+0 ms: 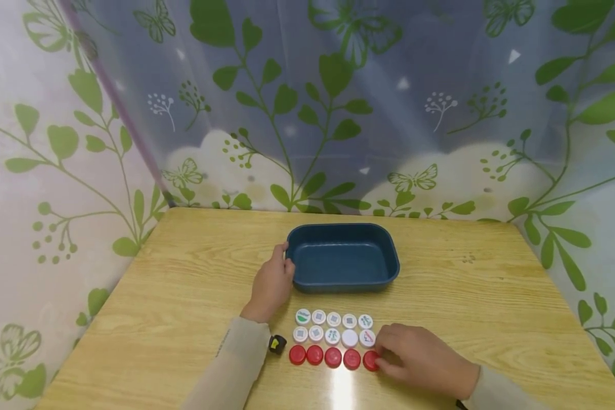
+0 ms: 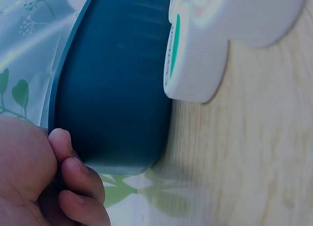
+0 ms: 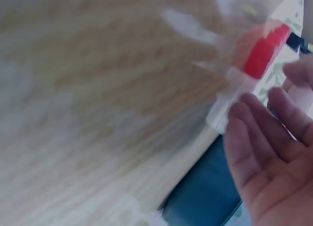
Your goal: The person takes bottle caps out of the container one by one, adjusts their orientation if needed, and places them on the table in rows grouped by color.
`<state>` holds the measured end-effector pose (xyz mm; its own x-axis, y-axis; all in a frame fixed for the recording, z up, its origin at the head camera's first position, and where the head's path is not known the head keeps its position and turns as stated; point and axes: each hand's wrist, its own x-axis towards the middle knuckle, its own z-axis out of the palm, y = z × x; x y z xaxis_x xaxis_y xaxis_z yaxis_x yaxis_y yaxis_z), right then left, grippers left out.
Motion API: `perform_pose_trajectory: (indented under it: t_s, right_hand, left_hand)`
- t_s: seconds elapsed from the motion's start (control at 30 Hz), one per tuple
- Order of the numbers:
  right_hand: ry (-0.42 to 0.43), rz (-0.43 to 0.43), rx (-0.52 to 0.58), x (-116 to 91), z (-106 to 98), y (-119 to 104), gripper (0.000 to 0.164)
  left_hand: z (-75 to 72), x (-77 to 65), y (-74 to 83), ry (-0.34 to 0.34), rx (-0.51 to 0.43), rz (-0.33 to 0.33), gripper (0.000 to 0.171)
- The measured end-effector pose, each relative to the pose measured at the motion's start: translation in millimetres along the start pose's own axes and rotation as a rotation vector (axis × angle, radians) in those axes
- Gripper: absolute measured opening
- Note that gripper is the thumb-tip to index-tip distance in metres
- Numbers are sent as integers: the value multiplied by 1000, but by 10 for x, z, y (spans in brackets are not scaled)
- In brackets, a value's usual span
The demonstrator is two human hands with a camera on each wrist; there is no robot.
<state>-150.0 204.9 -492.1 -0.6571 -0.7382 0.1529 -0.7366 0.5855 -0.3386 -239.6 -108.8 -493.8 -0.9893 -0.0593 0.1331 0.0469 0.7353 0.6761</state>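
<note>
An empty dark blue rectangular basin [image 1: 343, 287] stands on the table. My left hand [image 1: 271, 283] grips its left end, and in the left wrist view the curled fingers [image 2: 80, 179] meet the rim. In front of the basin lie two rows of white bottle caps [image 1: 333, 319], some with printed tops, and a nearer row of red bottle caps [image 1: 333, 357]. My right hand [image 1: 422, 356] is at the right end of the rows, its fingertips beside the last white cap [image 1: 367, 339] and its thumb at the last red cap [image 1: 371, 360]. Its fingers are loosely bent in the right wrist view.
The wooden table [image 1: 466, 296] stretches to both sides of the basin. Leaf-patterned curtains [image 1: 338, 114] hang along the table's back and sides. A black band with a yellow-marked device [image 1: 277, 344] sits at my left wrist, left of the cap rows.
</note>
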Motion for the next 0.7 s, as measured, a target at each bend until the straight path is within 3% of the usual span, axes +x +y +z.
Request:
perform_pose_trajectory:
  t_s: [0.1, 0.27, 0.47, 0.7]
  right_hand:
    - [107, 30, -49, 46, -60, 106, 13]
    - [248, 64, -216, 214, -189, 422, 33]
    - [240, 138, -302, 388, -255, 723, 41]
    - [231, 156, -335, 472, -184, 791, 39]
  left_hand:
    - [3, 26, -24, -2, 8, -1, 46]
    - [8, 93, -58, -6, 13, 5, 46]
    - [29, 200, -95, -14, 1, 2, 46]
    - [54, 327, -176, -17, -38, 0, 46]
